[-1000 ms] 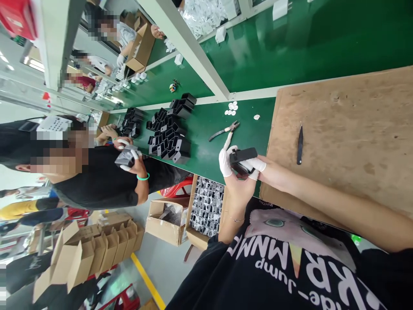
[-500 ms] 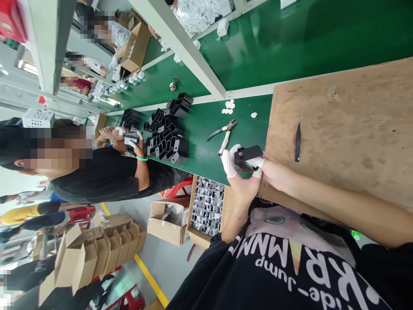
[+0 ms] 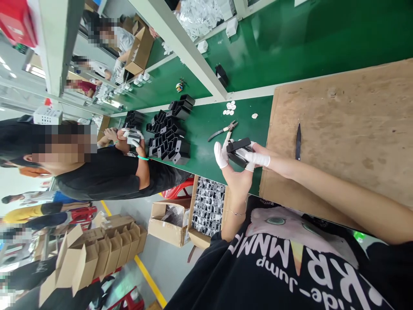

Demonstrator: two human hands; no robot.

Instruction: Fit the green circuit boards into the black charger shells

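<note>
My left hand (image 3: 237, 178), with white finger cots on it, is closed around a black plastic casing (image 3: 238, 160). A flat black piece (image 3: 238, 145) lies across the casing's upper side; whether it is joined on, I cannot tell. From the right, my right hand (image 3: 260, 157) grips the same casing, its cotted fingers pressed against the side. Just beyond my hands lie cutting pliers (image 3: 229, 127), one handle partly hidden by my left hand. Several white discs (image 3: 229, 107) rest on the green bench behind the pliers.
Black tweezers (image 3: 298, 142) lie on a brown board (image 3: 348, 129) to the right. Many black casings (image 3: 169, 133) stand left. A co-worker (image 3: 106, 172) handles a part there. A white post (image 3: 193, 56) rises behind the pliers; open cartons (image 3: 169, 226) sit below.
Both hands have shifted slightly left with the casing, and the flat black piece is now seen more edge-on. A black block has appeared on the bench behind the post.
</note>
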